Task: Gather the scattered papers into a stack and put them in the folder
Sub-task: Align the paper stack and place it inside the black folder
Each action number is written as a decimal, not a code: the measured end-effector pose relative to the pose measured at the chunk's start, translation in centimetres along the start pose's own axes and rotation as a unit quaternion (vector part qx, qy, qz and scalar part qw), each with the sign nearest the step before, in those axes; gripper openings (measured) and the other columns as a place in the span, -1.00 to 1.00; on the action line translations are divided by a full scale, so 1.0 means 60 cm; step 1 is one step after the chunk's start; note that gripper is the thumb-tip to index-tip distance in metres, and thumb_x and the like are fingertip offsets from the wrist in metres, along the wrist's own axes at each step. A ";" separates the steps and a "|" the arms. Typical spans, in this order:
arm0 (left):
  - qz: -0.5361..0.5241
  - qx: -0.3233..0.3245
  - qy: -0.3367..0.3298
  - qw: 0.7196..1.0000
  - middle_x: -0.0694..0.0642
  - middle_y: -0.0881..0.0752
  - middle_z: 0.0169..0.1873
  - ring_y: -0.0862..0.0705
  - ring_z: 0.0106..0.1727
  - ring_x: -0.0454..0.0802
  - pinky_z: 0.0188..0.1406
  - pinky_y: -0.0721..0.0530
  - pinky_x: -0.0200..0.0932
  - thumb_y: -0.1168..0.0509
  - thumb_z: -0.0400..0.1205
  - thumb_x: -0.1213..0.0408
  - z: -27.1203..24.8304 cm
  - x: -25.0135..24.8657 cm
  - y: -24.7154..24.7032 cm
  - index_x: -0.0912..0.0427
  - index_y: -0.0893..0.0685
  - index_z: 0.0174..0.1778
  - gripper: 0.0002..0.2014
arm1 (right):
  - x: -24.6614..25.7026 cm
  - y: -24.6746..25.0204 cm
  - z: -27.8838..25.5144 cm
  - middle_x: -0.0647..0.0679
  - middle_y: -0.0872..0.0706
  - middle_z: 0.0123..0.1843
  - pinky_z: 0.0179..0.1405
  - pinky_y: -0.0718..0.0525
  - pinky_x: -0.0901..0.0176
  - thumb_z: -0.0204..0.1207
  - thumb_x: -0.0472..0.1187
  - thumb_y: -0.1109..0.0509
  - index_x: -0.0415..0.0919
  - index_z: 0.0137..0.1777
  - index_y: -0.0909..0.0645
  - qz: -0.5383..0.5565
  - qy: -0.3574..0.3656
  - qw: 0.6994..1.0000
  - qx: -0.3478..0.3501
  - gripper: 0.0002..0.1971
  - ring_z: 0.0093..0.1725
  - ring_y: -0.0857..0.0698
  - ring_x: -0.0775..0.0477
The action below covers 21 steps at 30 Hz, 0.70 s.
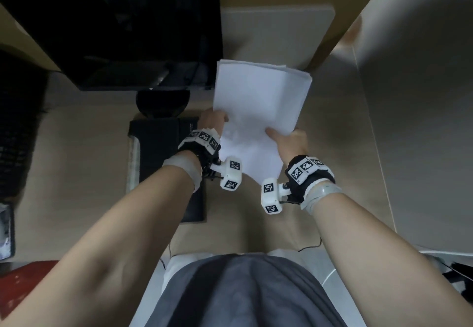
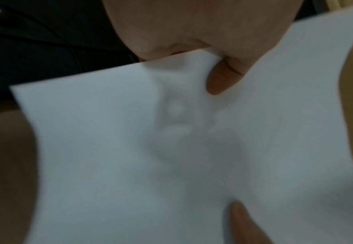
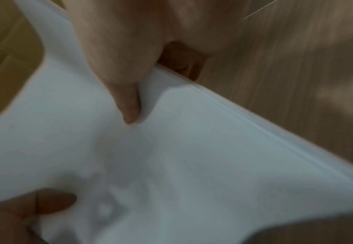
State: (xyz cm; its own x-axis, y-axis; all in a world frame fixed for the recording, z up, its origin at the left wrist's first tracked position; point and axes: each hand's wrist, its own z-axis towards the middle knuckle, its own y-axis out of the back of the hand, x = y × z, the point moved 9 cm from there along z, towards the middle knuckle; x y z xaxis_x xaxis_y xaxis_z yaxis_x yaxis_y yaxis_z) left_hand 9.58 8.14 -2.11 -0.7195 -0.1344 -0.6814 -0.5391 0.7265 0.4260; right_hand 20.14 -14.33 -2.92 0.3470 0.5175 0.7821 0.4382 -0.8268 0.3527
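A stack of white papers (image 1: 258, 101) hangs in the air over the desk, its sheets slightly fanned at the far edge. My left hand (image 1: 213, 120) grips its left edge and my right hand (image 1: 286, 137) grips its right edge, each with the thumb on top. The left wrist view shows the papers (image 2: 129, 148) dented near my left thumb (image 2: 219, 79). Seen from the right wrist, my right thumb (image 3: 127, 102) presses on the stack (image 3: 192, 156) by its layered edge. A flat black folder (image 1: 158, 147) lies on the desk under my left wrist.
A dark monitor (image 1: 110, 35) on a stand (image 1: 161, 104) occupies the back left. Farther back lies a pale pad (image 1: 279, 32). The desk (image 1: 76, 160) is light wood, with a grey partition (image 1: 422, 96) on the right and a dark keyboard (image 1: 15, 132) at far left.
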 end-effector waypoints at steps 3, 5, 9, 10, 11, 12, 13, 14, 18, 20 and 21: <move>-0.026 -0.020 0.040 0.999 0.39 -0.53 0.42 -0.55 0.36 0.26 0.25 -0.53 -0.07 -0.13 0.69 0.38 -0.004 0.033 0.042 0.22 -0.60 -0.13 -0.84 | 0.002 -0.018 -0.020 0.02 -0.80 -0.10 -0.03 -0.70 0.10 0.19 0.14 -0.68 -0.12 -0.03 -0.68 0.039 -0.009 0.998 0.041 -0.53 -0.10 -0.77 -0.02; -0.025 -0.032 0.037 0.998 0.39 -0.54 0.41 -0.61 0.18 0.18 0.00 -0.58 -0.14 -0.11 0.70 0.39 -0.010 0.053 0.067 0.15 -0.57 -0.18 -0.81 | -0.008 -0.050 -0.032 -0.02 -0.81 0.01 0.07 -0.70 0.03 0.13 0.15 -0.72 -0.15 0.14 -0.66 0.047 -0.029 0.991 0.121 -0.37 0.00 -0.79 -0.06; -0.040 -0.044 0.056 0.997 0.22 -0.53 -0.05 -0.38 -0.36 -0.09 -0.45 -0.32 -0.40 -0.13 0.68 0.35 -0.017 0.114 0.087 0.02 -0.33 -0.42 -0.66 | -0.047 -0.105 -0.060 -0.17 -0.83 0.08 0.09 -0.77 -0.06 0.38 -0.12 -0.64 -0.21 0.16 -0.73 0.037 -0.061 0.977 0.201 -0.63 0.00 -0.82 -0.15; -0.046 -0.046 0.065 0.996 0.14 -0.50 -0.17 -0.41 -0.30 -0.03 -0.45 -0.31 -0.42 -0.14 0.69 0.34 -0.023 0.129 0.093 0.01 -0.33 -0.42 -0.66 | -0.056 -0.110 -0.064 -0.19 -0.83 0.07 0.03 -0.78 -0.02 0.42 -0.14 -0.62 -0.24 0.15 -0.73 0.015 -0.060 0.980 0.190 -0.66 -0.03 -0.82 -0.16; -0.049 -0.046 0.079 0.995 0.06 -0.46 -0.29 -0.42 -0.18 0.03 -0.44 -0.32 -0.44 -0.14 0.70 0.34 -0.023 0.148 0.098 0.02 -0.34 -0.42 -0.66 | -0.068 -0.117 -0.064 -0.19 -0.83 0.03 0.01 -0.79 -0.03 0.42 -0.14 -0.62 -0.27 0.14 -0.74 -0.005 -0.057 0.982 0.181 -0.66 -0.04 -0.82 -0.18; -0.051 -0.044 0.103 0.992 0.01 -0.44 -0.34 -0.43 -0.08 0.00 -0.41 -0.36 -0.42 -0.14 0.70 0.36 -0.023 0.170 0.101 0.05 -0.39 -0.40 -0.67 | -0.079 -0.123 -0.065 -0.19 -0.83 0.01 0.04 -0.79 -0.10 0.39 -0.14 -0.63 -0.28 0.13 -0.74 -0.018 -0.055 0.982 0.177 -0.64 -0.05 -0.82 -0.21; -0.061 -0.044 0.132 0.988 0.04 -0.48 -0.34 -0.47 -0.04 0.02 -0.35 -0.43 -0.36 -0.15 0.68 0.40 -0.027 0.194 0.105 0.12 -0.48 -0.36 -0.73 | -0.090 -0.130 -0.068 -0.20 -0.83 -0.01 0.08 -0.77 -0.17 0.37 -0.13 -0.64 -0.29 0.13 -0.73 -0.029 -0.056 0.983 0.173 -0.62 -0.04 -0.82 -0.24; 0.004 -0.037 0.128 0.991 0.11 -0.55 -0.29 -0.55 -0.04 0.08 -0.24 -0.51 -0.27 -0.18 0.63 0.43 -0.021 0.215 0.109 0.21 -0.58 -0.25 -0.84 | -0.102 -0.138 -0.069 -0.21 -0.82 0.00 0.11 -0.76 -0.19 0.37 -0.12 -0.63 -0.30 0.14 -0.71 -0.041 -0.060 0.983 0.168 -0.61 -0.03 -0.81 -0.26; 0.103 -0.142 0.155 0.972 0.16 -0.49 0.37 -0.45 0.41 0.22 0.41 -0.46 0.09 -0.40 0.42 0.24 -0.038 0.299 0.161 -0.01 -0.47 0.41 -0.40 | -0.133 -0.161 -0.069 -0.24 -0.79 0.02 -0.05 -0.67 0.05 0.49 -0.17 -0.54 -0.40 0.12 -0.68 -0.083 -0.069 0.981 0.161 -0.67 -0.02 -0.77 -0.25; 0.161 -0.131 0.197 0.958 0.17 -0.19 0.58 -0.16 0.60 0.25 0.57 -0.22 0.17 -0.50 0.40 0.19 -0.047 0.334 0.167 -0.06 -0.22 0.60 -0.13 | -0.142 -0.165 -0.067 -0.19 -0.77 -0.02 -0.12 -0.59 0.13 0.49 -0.17 -0.54 -0.36 0.06 -0.67 -0.088 -0.072 0.981 0.155 -0.73 -0.08 -0.74 -0.17; 0.174 -0.119 0.206 0.956 0.18 -0.08 0.63 -0.06 0.64 0.26 0.60 -0.15 0.22 -0.54 0.38 0.15 -0.042 0.348 0.166 -0.07 -0.12 0.65 -0.02 | -0.144 -0.167 -0.065 -0.17 -0.77 -0.02 -0.13 -0.58 0.15 0.49 -0.19 -0.54 -0.33 0.05 -0.68 -0.086 -0.073 0.982 0.151 -0.76 -0.09 -0.72 -0.15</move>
State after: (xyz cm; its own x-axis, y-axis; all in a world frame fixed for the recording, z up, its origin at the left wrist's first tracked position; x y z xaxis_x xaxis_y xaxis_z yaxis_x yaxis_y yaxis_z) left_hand -11.94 10.89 -10.59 -0.9579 -0.2023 -0.2037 -0.2859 0.6080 0.7407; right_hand 9.52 -11.40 -11.23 0.3520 0.6874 0.6352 0.7184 -0.6335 0.2875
